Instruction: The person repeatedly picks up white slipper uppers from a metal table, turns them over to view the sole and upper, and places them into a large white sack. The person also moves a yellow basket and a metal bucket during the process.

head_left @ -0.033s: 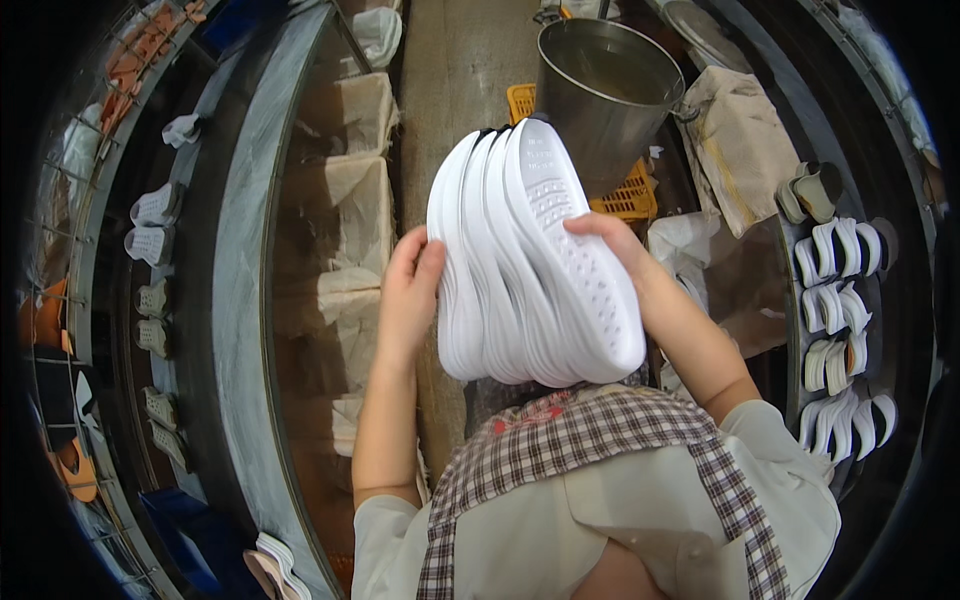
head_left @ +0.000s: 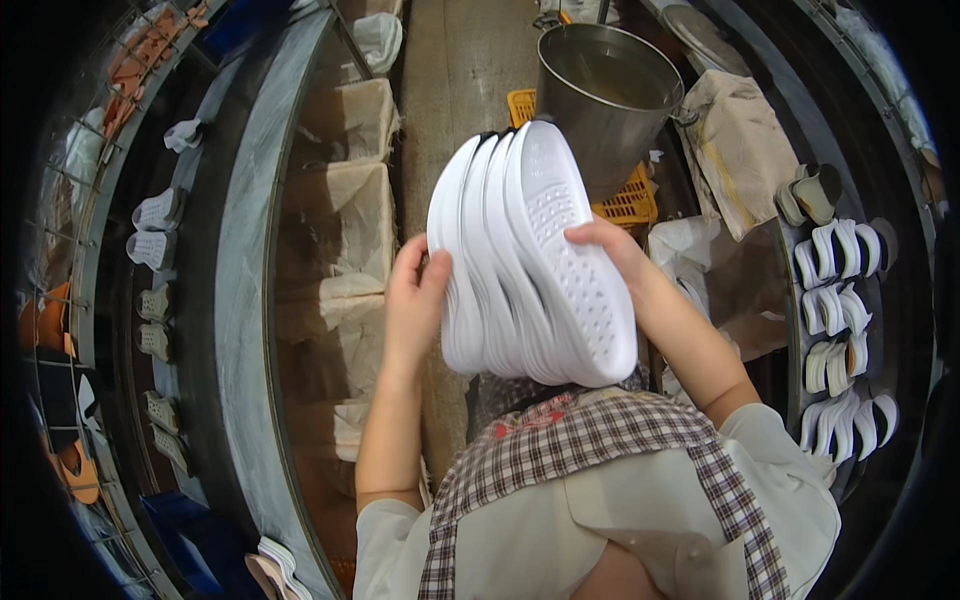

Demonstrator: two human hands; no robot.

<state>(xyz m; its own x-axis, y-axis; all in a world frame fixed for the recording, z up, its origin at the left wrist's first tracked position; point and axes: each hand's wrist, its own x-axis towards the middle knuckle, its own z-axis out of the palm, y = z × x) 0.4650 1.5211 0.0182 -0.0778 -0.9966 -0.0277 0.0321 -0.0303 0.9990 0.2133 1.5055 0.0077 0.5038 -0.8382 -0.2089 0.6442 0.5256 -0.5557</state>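
Note:
Between my two hands, upright on edge in front of the apron, is a stack of several white shoe soles [head_left: 530, 270] pressed together. The outermost one on the right shows its dimpled inner face. My left hand [head_left: 418, 292] grips the left side of the stack, its thumb and fingertips on the outer sole. My right hand [head_left: 612, 250] holds the opposite side, with the thumb over the rim of the dimpled face; its other fingers are hidden behind the stack. A small black patch shows at the top of the stack.
Beyond the stack stands a metal drum [head_left: 610, 90], with yellow crates [head_left: 632, 198] below it. At the right, more soles [head_left: 840, 250] sit in groups on a dark belt beside a beige sack [head_left: 735, 140]. Cloth-lined bins [head_left: 350, 215] run along the left, beside another belt carrying perforated clogs [head_left: 155, 230].
The stack has turned slightly, so the dimpled face of the right-hand sole shows more. Both hands keep their hold, the left slightly lower.

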